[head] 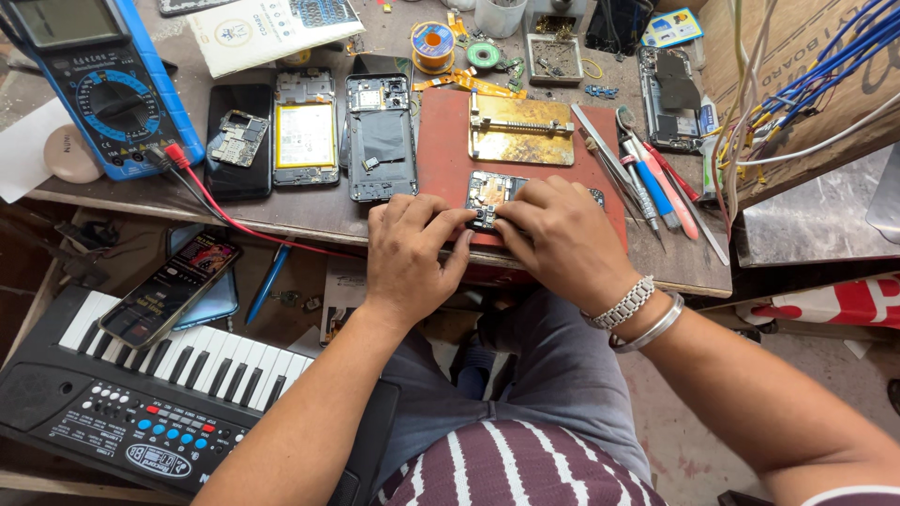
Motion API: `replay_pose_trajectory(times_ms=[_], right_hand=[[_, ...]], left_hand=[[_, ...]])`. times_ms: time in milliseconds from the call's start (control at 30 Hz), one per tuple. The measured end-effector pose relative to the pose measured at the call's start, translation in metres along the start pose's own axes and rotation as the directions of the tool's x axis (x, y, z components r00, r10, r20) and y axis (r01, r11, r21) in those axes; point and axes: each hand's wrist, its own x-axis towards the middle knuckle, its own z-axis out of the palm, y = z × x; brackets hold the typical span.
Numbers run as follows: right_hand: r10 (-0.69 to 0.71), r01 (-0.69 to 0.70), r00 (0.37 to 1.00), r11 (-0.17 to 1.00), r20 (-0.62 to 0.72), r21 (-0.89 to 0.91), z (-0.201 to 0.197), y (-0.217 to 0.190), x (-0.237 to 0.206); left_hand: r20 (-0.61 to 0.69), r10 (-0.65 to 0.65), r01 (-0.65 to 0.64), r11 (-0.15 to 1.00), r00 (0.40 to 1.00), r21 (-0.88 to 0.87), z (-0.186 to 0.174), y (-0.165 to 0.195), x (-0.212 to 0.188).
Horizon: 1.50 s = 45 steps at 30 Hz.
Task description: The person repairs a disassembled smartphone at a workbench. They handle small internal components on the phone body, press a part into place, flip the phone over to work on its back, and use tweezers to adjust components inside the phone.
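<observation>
A: While both hands work, what carries it all?
B: table (309, 211); red mat (442, 159) at its front edge, brass board holder (521, 128) on the mat.
A: Hands?
B: left hand (408, 258) and right hand (560, 239) meet over a small circuit board (489, 190) on the mat's front edge. Fingers of both pinched together on it.

Counted on the bench: one multimeter (89, 80), one keyboard (141, 394), one solder spool (433, 44), two bracelets (637, 314), two hands (408, 258).
</observation>
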Motion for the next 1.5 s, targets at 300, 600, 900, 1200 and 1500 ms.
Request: replay_pose_trajectory(times_ms=[300, 600, 900, 1200, 1500], right_hand=[[-0.195, 0.208, 0.977, 0.963, 0.091, -0.173, -0.012, 0.004, 0.007], [-0.188, 0.209, 0.966, 0.972, 0.177, -0.108, -0.012, 0.01, 0.013], [0.054, -0.051, 0.999, 0.92, 0.003, 0.388, -0.009, 0.031, 0.01], [0.351, -0.348, 0.935, 0.897, 0.04, 0.271, -0.012, 0.042, 0.015], [0.266, -0.262, 0.963, 0.895, 0.038, 0.36, -0.014, 0.037, 0.023]], left_hand=[[-0.013, -0.004, 0.004, 1.0, 1.0, 0.003, -0.001, 0.003, 0.003], [-0.018, -0.004, 0.004, 1.0, 1.0, 0.004, -0.001, 0.002, 0.004], [-0.009, -0.009, 0.009, 1.0, 1.0, -0.002, -0.001, 0.003, 0.004], [-0.004, -0.004, 0.004, 1.0, 1.0, -0.005, -0.001, 0.002, 0.004], [0.001, -0.003, 0.003, 1.0, 1.0, -0.004, -0.007, 0.007, 0.008]])
